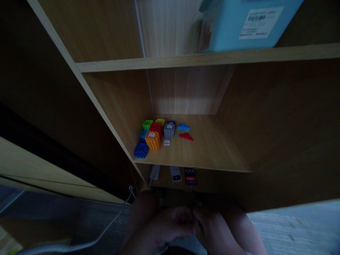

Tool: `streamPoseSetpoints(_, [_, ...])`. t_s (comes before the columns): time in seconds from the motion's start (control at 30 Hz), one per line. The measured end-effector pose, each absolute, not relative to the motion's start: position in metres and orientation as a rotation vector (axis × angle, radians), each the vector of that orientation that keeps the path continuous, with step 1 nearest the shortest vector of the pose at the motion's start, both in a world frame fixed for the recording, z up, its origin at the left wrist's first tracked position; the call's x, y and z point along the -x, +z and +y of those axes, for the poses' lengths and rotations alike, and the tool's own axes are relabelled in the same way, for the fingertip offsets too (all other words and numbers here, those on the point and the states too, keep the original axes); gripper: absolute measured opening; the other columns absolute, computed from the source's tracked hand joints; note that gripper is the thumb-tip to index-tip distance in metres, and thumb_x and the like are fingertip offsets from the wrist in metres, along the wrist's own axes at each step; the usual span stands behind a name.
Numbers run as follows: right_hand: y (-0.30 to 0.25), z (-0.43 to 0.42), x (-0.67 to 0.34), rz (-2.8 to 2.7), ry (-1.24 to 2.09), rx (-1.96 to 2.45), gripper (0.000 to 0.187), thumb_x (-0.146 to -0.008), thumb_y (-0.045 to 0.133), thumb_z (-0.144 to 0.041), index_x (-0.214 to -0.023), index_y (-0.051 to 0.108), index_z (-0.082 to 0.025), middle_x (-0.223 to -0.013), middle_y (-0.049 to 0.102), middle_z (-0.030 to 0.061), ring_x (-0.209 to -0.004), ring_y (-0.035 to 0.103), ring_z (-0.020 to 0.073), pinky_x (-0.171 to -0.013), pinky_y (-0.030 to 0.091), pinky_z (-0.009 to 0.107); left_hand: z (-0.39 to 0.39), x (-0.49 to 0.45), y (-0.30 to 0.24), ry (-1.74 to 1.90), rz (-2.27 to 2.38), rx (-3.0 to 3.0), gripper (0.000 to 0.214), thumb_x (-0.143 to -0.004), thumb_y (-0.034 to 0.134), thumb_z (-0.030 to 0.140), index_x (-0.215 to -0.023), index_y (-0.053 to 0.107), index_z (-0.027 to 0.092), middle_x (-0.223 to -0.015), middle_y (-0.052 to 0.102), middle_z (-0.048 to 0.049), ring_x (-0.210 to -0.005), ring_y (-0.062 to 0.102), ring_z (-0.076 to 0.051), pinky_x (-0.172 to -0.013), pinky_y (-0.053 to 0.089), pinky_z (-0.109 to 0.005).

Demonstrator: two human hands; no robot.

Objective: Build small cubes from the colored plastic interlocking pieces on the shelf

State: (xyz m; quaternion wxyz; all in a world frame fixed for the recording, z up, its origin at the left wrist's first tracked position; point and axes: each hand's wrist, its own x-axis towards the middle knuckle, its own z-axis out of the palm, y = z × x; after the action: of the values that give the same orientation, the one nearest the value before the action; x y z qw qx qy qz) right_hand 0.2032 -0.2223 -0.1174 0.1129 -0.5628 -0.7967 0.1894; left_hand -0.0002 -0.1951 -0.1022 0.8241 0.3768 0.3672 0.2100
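Note:
My left hand (176,224) is low in front of the shelves, between my knees, palm partly turned up. Its fingers are loosely curled, with the thumb apart from them. Close against its fingertips is my right hand (213,224), back upward and fingers closed; what they hold, if anything, is hidden in the dim light. On the shelf above stand stacks of wavy-edged plastic pieces: an orange stack (153,140), a red stack (156,128), a grey stack (169,130) and a dark blue stack (141,149). A loose red piece (186,136) and a light blue piece (183,126) lie to their right.
A small white label-like piece (166,142) lies before the grey stack. Beneath the shelf are a white power bank (175,174) and a phone (190,176) with a cable. A light blue bin (233,30) stands on the upper shelf (170,63). A white cable (106,230) crosses the lower left.

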Motion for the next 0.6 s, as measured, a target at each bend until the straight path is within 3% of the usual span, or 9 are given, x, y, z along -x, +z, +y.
streamPoseSetpoints(0.3, [-0.121, -0.222, -0.203, -2.345, 0.443, 1.607, 0.025, -0.096, 0.046, -0.015, -0.081, 0.065, -0.022, -0.077, 0.073, 0.004, -0.067, 0.065, 0.0194, -0.064, 0.027, 0.034, -0.194, 0.001, -0.105, 0.422, 0.847, -0.849, 0.057, -0.059, 0.1, 0.053, -0.078, 0.061, 0.018, -0.074, 0.061, 0.0021, -0.067, 0.051, -0.01, -0.066, 0.035, -0.027])
streamPoseSetpoints(0.43, [-0.12, -0.22, -0.207, -2.361, 0.335, 1.608, 0.019, -0.093, 0.052, -0.014, -0.081, 0.064, -0.022, -0.077, 0.073, 0.0032, -0.068, 0.066, 0.019, -0.064, 0.027, 0.033, -0.193, -0.002, -0.1, 0.501, 0.845, -0.887, 0.058, -0.058, 0.102, 0.05, -0.085, 0.063, 0.017, -0.079, 0.064, 0.0018, -0.072, 0.055, -0.011, -0.071, 0.039, -0.027])
streamPoseSetpoints(0.6, [-0.112, -0.219, -0.211, -2.402, 0.105, 1.484, 0.017, -0.097, 0.06, -0.023, -0.08, 0.061, -0.022, -0.073, 0.071, 0.0033, -0.066, 0.065, 0.0191, -0.063, 0.028, 0.033, -0.198, -0.009, -0.091, 0.566, 0.889, -0.912, 0.058, -0.069, 0.093, 0.063, -0.087, 0.067, 0.015, -0.078, 0.063, 0.0002, -0.069, 0.055, -0.011, -0.069, 0.04, -0.028])
